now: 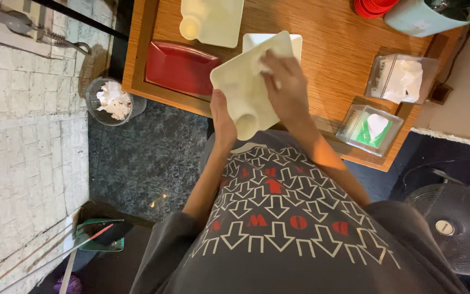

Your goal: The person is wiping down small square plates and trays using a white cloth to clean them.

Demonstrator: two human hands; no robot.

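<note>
My left hand (223,115) grips the near left edge of a cream rectangular plate (243,87) with a small round well, holding it tilted above the wooden table (333,49). My right hand (286,81) presses a white tissue (262,65) against the plate's upper face. A white square plate (297,41) lies on the table just behind it, partly hidden.
A red rectangular plate (180,66) and another cream plate (213,20) lie on the table to the left. Two clear tissue boxes (399,77) (370,129) sit at the right. A bin with crumpled tissues (111,100) stands on the floor; a fan (452,226) is at lower right.
</note>
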